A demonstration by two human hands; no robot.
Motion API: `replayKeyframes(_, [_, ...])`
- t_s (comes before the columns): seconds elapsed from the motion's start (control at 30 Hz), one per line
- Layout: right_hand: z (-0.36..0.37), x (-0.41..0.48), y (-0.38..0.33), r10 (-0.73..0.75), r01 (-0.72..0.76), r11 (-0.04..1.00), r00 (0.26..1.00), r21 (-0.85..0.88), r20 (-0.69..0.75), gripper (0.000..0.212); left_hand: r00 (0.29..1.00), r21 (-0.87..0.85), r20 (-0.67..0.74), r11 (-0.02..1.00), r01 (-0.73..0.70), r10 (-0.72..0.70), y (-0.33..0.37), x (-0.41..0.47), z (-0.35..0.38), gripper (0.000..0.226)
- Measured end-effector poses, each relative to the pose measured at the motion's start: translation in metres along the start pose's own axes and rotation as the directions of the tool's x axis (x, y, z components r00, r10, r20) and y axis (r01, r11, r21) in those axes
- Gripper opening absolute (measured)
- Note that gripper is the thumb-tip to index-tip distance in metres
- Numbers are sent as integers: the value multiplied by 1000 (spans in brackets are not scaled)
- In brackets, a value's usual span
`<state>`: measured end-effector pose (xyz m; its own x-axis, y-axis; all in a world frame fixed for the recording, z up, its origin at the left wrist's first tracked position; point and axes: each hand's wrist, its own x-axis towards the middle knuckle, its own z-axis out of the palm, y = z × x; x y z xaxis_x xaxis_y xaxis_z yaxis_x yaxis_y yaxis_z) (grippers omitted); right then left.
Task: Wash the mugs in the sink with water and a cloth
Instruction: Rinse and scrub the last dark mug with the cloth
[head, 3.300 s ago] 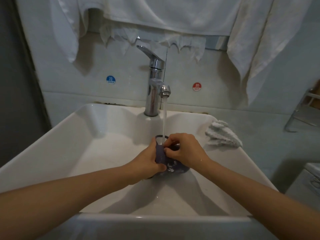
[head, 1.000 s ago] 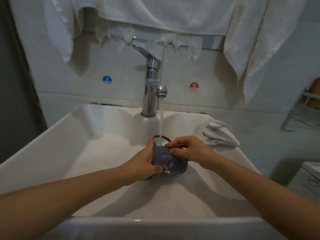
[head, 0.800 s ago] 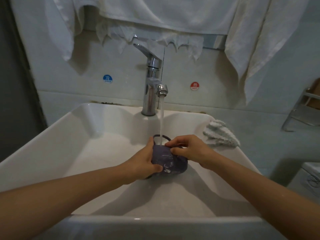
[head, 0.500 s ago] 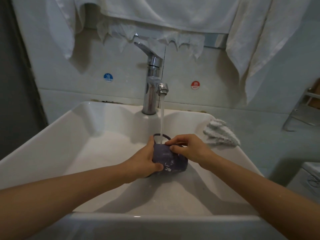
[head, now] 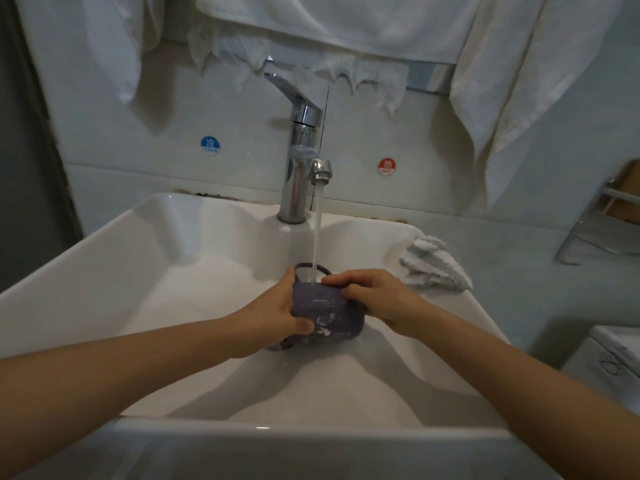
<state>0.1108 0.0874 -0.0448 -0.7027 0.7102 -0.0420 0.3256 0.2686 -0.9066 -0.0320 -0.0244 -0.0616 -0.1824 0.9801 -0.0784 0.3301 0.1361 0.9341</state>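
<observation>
- Single view: camera worn on my head, facing forward and down into the sink (head: 104,258).
- Range: close; the sink's near rim spans the bottom edge, the faucet (head: 301,161) stands centre.
- Wide angle: the tiled wall (head: 121,174) and hanging towels (head: 346,26) fill the upper part of the frame.

Domestic washroom: a white ceramic sink (head: 86,258) filled the lower frame, a chrome tap (head: 299,161) stood centrally between a COLD sticker (head: 210,145) and a HOT sticker (head: 387,166), and towels (head: 346,22) hung along the top.
</observation>
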Motion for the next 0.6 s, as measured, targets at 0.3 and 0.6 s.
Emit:
replayKeyframes(0.3, [-13,1,5,9,-59,980,967,189,253,46,1000,-88,3,996,-2,2,-3,1,-3,72])
replayKeyframes(0.6, [-3,1,8,-63,57,995,996,84,66,33,1000,-79,20,997,6,-4,-5,2,-4,75])
